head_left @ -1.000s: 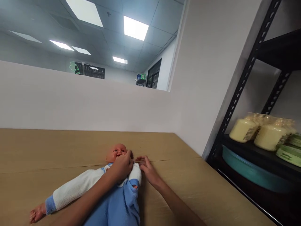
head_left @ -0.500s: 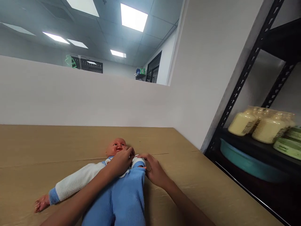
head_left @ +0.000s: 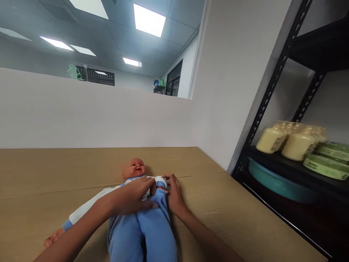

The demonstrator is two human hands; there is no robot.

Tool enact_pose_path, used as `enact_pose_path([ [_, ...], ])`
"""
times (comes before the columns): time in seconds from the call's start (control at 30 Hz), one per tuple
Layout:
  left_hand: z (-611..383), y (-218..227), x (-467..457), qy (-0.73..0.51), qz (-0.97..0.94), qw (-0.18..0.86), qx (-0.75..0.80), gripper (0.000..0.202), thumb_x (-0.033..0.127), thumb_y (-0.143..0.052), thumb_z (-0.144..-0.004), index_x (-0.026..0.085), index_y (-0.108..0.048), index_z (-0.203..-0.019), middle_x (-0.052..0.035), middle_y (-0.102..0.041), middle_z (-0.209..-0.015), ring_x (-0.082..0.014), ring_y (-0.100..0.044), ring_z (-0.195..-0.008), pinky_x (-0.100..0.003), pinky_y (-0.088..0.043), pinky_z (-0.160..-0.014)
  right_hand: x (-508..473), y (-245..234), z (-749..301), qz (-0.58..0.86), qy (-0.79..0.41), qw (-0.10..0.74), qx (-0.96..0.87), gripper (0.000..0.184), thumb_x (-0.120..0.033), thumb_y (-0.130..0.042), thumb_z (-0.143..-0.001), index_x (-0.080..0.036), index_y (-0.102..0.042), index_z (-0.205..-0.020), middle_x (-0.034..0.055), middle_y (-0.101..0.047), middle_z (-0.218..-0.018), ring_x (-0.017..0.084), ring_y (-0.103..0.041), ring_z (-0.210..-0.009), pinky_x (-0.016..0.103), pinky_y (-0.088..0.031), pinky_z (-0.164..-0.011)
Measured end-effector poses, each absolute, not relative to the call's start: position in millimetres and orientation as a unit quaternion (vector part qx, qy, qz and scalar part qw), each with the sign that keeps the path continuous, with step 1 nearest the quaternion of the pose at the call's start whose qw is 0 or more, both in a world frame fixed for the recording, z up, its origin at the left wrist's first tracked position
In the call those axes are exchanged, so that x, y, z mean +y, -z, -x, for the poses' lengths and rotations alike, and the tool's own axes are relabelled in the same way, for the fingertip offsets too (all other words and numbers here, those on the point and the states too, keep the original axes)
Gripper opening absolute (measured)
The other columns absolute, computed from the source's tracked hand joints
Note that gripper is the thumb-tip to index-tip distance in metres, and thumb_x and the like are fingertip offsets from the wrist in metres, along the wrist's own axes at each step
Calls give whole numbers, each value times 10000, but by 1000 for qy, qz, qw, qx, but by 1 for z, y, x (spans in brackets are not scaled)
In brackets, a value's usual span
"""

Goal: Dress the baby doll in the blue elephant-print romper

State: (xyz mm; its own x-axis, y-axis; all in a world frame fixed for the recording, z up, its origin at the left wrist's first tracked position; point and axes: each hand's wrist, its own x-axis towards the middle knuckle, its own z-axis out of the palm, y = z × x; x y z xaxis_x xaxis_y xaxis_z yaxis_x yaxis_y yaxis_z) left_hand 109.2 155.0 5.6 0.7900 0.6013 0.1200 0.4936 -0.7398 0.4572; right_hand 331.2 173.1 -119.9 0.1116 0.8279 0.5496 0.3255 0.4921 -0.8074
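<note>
A baby doll [head_left: 135,168] lies on its back on the brown tabletop, dressed in a white and blue outfit with blue fleece trousers [head_left: 144,233]. My left hand [head_left: 136,194] is over the doll's chest, its fingers bent downward and its thumb stretched apart, slightly blurred. It covers much of the white top. Fingers of my right hand [head_left: 174,194] curl about the short-looking white sleeve [head_left: 160,181] with a blue cuff, at the doll's arm on the right side. The other sleeve [head_left: 89,203] stretches out to the left, partly behind my left forearm, with a doll hand [head_left: 53,238] showing at its end.
The brown tabletop [head_left: 54,167] meets a white wall [head_left: 95,116] at the back. On the right stands a black metal shelf [head_left: 259,116] with cream-coloured bottles [head_left: 272,140], green tubs [head_left: 327,165] and a teal basin [head_left: 280,183] below.
My left hand has moved down from near the doll's chin to its chest, and its thumb has spread. My right hand stays at the sleeve. The view has shifted slightly right.
</note>
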Motion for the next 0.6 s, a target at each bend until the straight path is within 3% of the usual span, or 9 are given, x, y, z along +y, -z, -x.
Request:
enact_pose_path([
  [0.13, -110, -1, 163, -128, -930, 205, 276, 78, 200, -688, -875, 238, -632, -915, -35, -685, -1012, -250, -627, -938, -316, -445, -803, 173, 119, -330, 457, -219, 594, -624, 331, -258, -800, -760, -257, -672, -1065, 63, -727, -1104, 282, -670, -1030, 377, -525, -887],
  [0.3, -103, -5, 168, -104, -941, 241, 215, 188, 96, -743, -784, 262, -712, -865, -4, -713, -1096, -240, -657, -1071, -287, -456, -913, 178, 123, -329, 457, -238, 606, -606, 393, -233, -826, -700, -253, -652, -1051, 47, -719, -1080, 259, -674, -999, 341, -535, -841],
  [0.4, -101, -8, 165, -88, -939, 240, 229, 245, 36, -754, -692, 255, -703, -791, 16, -719, -1058, -233, -657, -1064, -278, -444, -881, 182, 127, -325, 459, -259, 613, -588, 412, -231, -830, -687, -246, -622, -1042, 38, -719, -1041, 232, -685, -915, 314, -538, -773],
  [0.47, -103, -8, 164, -80, -939, 234, 237, 187, 92, -772, -723, 247, -683, -779, 17, -717, -1000, -225, -657, -980, -284, -430, -811, 182, 129, -321, 460, -272, 619, -575, 416, -231, -821, -690, -245, -597, -1041, 31, -719, -1015, 211, -683, -857, 297, -535, -738],
  [0.53, -105, -5, 164, -90, -932, 231, 264, 109, 297, -761, -856, 244, -667, -842, 2, -709, -948, -221, -641, -870, -302, -417, -745, 182, 132, -318, 462, -280, 628, -560, 408, -217, -800, -695, -250, -578, -1035, 23, -718, -994, 199, -677, -839, 285, -534, -729],
  [0.6, -107, -2, 165, -113, -917, 222, 311, 276, 513, -675, -940, 238, -651, -937, -24, -710, -956, -231, -625, -821, -315, -411, -705, 182, 134, -315, 466, -282, 637, -545, 402, -195, -787, -687, -252, -575, -1023, 18, -715, -985, 199, -671, -852, 280, -529, -735],
])
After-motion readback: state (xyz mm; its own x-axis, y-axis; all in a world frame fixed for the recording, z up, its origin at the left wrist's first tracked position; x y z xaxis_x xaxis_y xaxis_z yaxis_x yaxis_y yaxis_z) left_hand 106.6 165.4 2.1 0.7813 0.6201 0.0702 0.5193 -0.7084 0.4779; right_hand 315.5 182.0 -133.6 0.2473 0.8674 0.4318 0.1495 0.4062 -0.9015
